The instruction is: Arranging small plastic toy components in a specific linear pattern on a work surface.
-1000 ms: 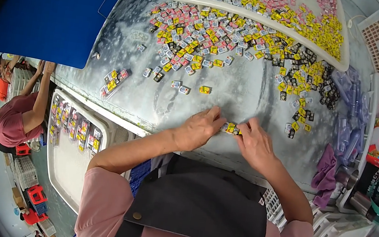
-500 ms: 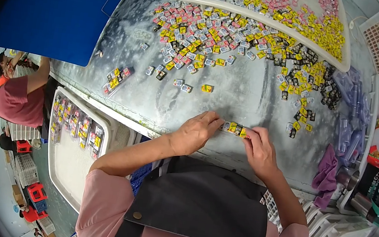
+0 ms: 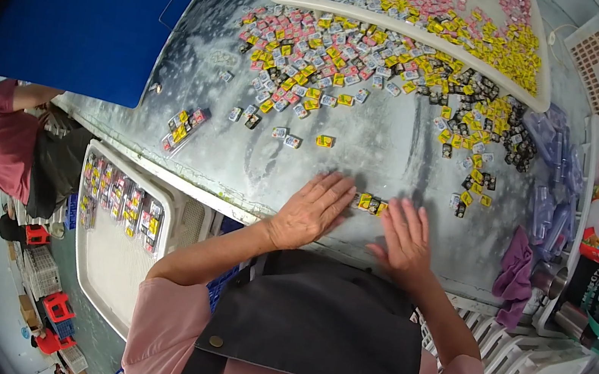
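A short row of small yellow and black packets lies on the grey table near its front edge. My left hand lies flat at the row's left end, fingers stretched out. At the right end rests my right hand, its fingers straight and thumb apart. Both palms face down, and the fingertips cover parts of the row's ends. Whether a clear case surrounds the row is too small to tell. Loose packets in yellow, white and black are scattered beyond my hands.
A heap of mixed packets spreads below a white tray of sorted ones. One filled clear case lies left; more fill a tray beside the table. Clear purplish cases and a purple cloth are right. A co-worker stands left.
Both hands have gone from pinching the row's ends to lying flat with fingers stretched out. The co-worker at the left has shifted position.
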Motion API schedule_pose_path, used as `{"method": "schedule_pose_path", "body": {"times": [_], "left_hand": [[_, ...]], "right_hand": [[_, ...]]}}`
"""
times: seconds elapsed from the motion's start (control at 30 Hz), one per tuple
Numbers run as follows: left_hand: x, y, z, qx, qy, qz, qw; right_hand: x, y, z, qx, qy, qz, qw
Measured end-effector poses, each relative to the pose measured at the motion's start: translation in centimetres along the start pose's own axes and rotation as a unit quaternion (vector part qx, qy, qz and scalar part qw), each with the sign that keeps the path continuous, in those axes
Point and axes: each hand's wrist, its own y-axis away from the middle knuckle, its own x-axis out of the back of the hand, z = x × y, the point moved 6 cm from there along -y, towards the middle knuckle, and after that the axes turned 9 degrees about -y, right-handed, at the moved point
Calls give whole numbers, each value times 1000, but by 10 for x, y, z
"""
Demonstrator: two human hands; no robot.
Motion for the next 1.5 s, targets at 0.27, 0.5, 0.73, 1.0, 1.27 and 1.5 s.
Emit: {"method": "schedule_pose_path", "body": {"times": [0.27, 0.5, 0.73, 1.0, 1.27, 1.5], "left_hand": [[-32, 3, 7, -16, 12, -75, 997], [-31, -4, 11, -7, 3, -86, 996], [-42, -9, 23, -46, -1, -94, 995], [-47, -6, 25, -43, 4, -94, 995], [-48, -7, 27, -46, -9, -91, 995], [-50, -7, 29, -39, -18, -68, 997]], "right_hand": [[-17, -7, -6, 16, -39, -66, 997], [4, -8, 22, -41, -103, 27, 993], [-9, -3, 6, 5, -18, -10, 1000], [-9, 3, 13, -6, -31, -12, 999], [-10, 5, 9, 12, 50, -45, 998], [-11, 7, 12, 21, 50, -50, 997]]}}
